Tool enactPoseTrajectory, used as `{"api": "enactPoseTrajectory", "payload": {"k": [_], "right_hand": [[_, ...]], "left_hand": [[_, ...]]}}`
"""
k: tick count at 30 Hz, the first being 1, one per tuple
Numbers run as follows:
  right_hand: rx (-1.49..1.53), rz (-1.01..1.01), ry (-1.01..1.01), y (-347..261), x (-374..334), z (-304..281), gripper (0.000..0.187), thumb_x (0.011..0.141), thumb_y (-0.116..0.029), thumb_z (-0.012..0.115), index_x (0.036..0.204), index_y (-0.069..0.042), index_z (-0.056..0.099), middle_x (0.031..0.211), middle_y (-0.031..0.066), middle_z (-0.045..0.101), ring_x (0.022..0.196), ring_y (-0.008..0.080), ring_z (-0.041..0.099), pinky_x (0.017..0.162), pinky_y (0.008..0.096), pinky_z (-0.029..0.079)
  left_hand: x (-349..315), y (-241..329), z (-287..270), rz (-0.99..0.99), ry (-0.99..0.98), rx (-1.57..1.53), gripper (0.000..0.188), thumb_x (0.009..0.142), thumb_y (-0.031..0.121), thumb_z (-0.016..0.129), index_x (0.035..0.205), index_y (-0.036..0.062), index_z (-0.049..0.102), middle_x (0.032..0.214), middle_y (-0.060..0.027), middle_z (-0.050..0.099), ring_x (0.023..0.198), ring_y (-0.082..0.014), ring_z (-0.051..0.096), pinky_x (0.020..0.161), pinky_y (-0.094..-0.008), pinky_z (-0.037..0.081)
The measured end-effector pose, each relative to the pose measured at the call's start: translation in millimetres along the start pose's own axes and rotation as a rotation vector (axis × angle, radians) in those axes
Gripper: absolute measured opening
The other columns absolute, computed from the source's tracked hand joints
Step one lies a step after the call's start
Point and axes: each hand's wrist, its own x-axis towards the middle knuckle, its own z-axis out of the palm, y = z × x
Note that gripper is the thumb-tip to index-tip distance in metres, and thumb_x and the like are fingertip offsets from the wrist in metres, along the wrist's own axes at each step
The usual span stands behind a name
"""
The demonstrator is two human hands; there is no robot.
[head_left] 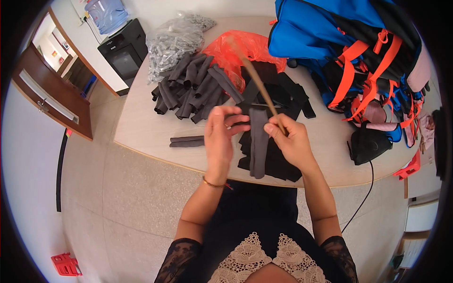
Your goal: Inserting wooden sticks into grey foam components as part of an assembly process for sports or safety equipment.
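My right hand [290, 137] is closed round the lower end of a thin wooden stick [257, 78], which slants up and away to the left, its far end blurred. Beside that hand's thumb, a flat grey fabric tube [258, 144] runs toward the table's near edge, over black fabric pieces [278, 158]. My left hand [221, 137] is on the tube's other side, fingers apart and pointing at its top end. Whether either hand touches the tube I cannot tell. Left of my left hand lies another grey tube [187, 141], with a heap of rolled grey tubes [193, 89] beyond it.
On the pale table [146, 125] stand a clear bag of small silvery pieces [172, 45] and a red plastic bag [226, 45]. Blue and black bags with orange straps [325, 42] fill the right side. A dark pouch [368, 146] sits by a hanging cord.
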Motion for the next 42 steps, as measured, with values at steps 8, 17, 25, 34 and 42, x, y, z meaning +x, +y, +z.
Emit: {"api": "enactPoseTrajectory", "payload": {"k": [8,17,25,34,42], "right_hand": [[-0.071,-0.074,0.031,1,139,32,0.034,0.089,-0.03,0.062,0.107,0.0,0.062,0.07,0.0031,0.059,0.052,0.0079,0.05,0.051,0.0236,0.04],[-0.049,-0.037,0.087,31,24,-99,0.023,0.093,-0.02,0.058,0.106,-0.001,0.061,0.072,-0.0006,0.058,0.067,0.0068,0.051,0.06,0.0216,0.04],[-0.11,0.16,0.249,42,-85,-159,0.024,0.09,-0.011,0.063,0.11,0.0,0.061,0.078,-0.0011,0.06,0.065,0.0035,0.049,0.053,0.0193,0.037],[-0.239,-0.131,-0.006,2,-89,-157,0.018,0.08,-0.003,0.07,0.097,0.002,0.068,0.075,0.0067,0.063,0.066,0.0109,0.056,0.061,0.0229,0.045],[-0.4,-0.097,-0.052,-4,-71,-131,0.018,0.078,-0.004,0.071,0.095,-0.004,0.069,0.069,0.0077,0.061,0.057,0.014,0.051,0.054,0.0264,0.04]], "left_hand": [[31,15,-48,0.227,0.236,0.838,0.056,0.083,0.014,0.072,0.131,0.0031,0.043,0.125,-0.0185,0.045,0.075,-0.0177,0.065,0.062,-0.0289,0.055],[-16,-17,14,0.587,-0.748,0.969,0.021,0.07,0.01,0.075,0.089,0.0074,0.065,0.089,-0.0067,0.057,0.079,-0.024,0.057,0.065,-0.031,0.048],[-19,-29,38,0.518,-0.896,1.057,0.016,0.07,0.006,0.073,0.082,0.0057,0.063,0.087,-0.0076,0.054,0.083,-0.0263,0.053,0.072,-0.0343,0.044],[15,49,-7,0.417,-0.49,1.008,0.011,0.077,0.003,0.069,0.087,0.0038,0.064,0.092,-0.0069,0.057,0.086,-0.0248,0.05,0.076,-0.0322,0.041],[20,66,-24,0.492,-0.473,1.1,0.012,0.079,0.003,0.069,0.09,0.0038,0.065,0.093,-0.0036,0.055,0.087,-0.0194,0.048,0.069,-0.0277,0.04]]}}
